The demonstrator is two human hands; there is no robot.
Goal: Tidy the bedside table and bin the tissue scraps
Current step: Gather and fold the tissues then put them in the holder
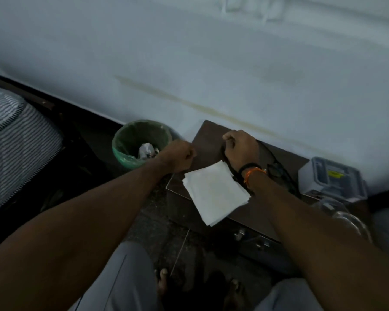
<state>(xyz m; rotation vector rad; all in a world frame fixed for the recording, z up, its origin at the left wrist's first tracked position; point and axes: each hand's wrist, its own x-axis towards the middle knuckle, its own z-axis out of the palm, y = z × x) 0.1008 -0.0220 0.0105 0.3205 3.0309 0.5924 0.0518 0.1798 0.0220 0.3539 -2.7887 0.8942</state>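
Observation:
A dark brown bedside table [209,140] stands against the wall. On it lies a stack of white tissue sheets [216,191], its corner hanging over the front edge. My right hand [240,147] is curled at the back of the tabletop, and a black cable [279,167] runs from its fingers along the table. My left hand [182,156] is a closed fist at the table's left edge, between the table and the bin; nothing shows in it. The green-lined bin [121,151] stands on the floor to the left with a crumpled tissue scrap [146,150] inside.
A white box with a clear lid [330,178] sits at the table's right end, with a clear plastic container [344,216] in front of it. A striped mattress [16,140] on a dark bed frame lies far left. My bare feet are on the dark floor below.

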